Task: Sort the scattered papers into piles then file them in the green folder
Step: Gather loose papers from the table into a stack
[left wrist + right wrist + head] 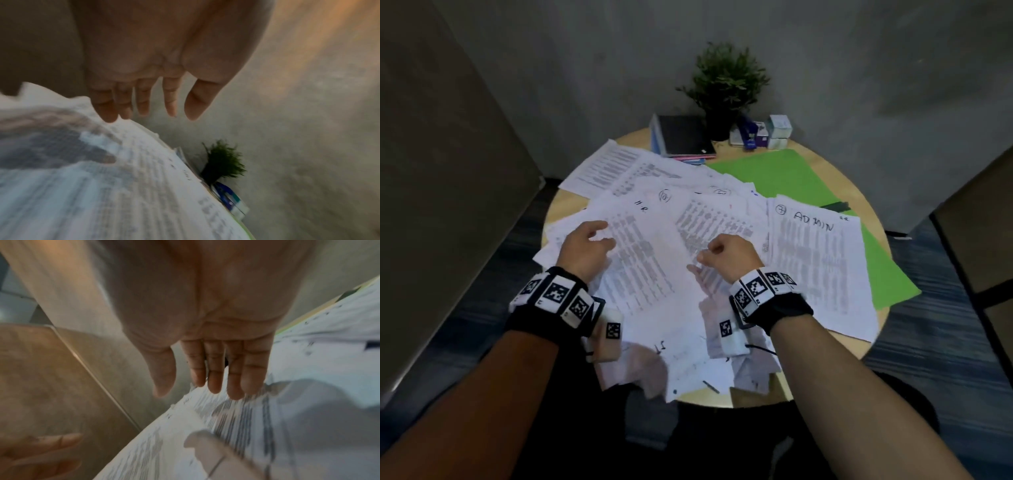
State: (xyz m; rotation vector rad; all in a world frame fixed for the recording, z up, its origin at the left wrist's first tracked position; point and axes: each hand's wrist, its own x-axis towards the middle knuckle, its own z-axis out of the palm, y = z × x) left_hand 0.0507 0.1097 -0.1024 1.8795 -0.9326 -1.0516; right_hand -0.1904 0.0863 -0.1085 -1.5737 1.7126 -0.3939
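White printed papers (647,274) lie scattered in overlapping layers over the round wooden table (846,185). One sheet is marked "HR"; another, marked "ADMIN" (815,260), lies at the right on top of the green folder (774,174). The folder lies flat at the back right. My left hand (589,243) hovers over the left side of the heap. In the left wrist view, my left hand (144,100) has loose, straight fingers and holds nothing. My right hand (722,255) hangs over the middle sheets. The right wrist view shows my right hand (216,369) empty above the paper (236,426).
A potted plant (726,85), a stack of notebooks (681,137) and small boxes (777,132) stand along the table's far edge. A dark pen (710,386) lies on the nearest sheets. Grey panels and walls close in on both sides.
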